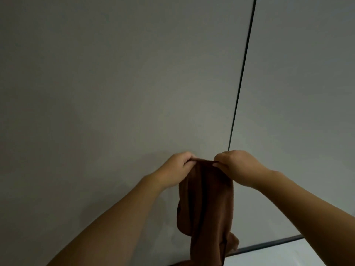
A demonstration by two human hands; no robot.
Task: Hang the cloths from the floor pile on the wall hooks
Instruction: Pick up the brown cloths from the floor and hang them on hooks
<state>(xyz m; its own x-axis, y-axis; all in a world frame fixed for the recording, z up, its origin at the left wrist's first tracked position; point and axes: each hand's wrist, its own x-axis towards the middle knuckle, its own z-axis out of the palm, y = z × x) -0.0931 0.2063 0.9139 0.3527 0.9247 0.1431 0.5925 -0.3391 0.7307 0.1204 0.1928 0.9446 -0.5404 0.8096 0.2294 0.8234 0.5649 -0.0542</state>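
Left hand and right hand each pinch a top corner of the brown terry cloth, holding it against the plain grey wall. Its body hangs bunched toward the pale floor; any hook behind it is apparently hidden.

A plain indoor room, its kind unclear: a bare grey wall with a thin dark vertical seam, a dark baseboard and pale floor.

The brown cloth looks soft and napped; the grey wall smooth, matt.
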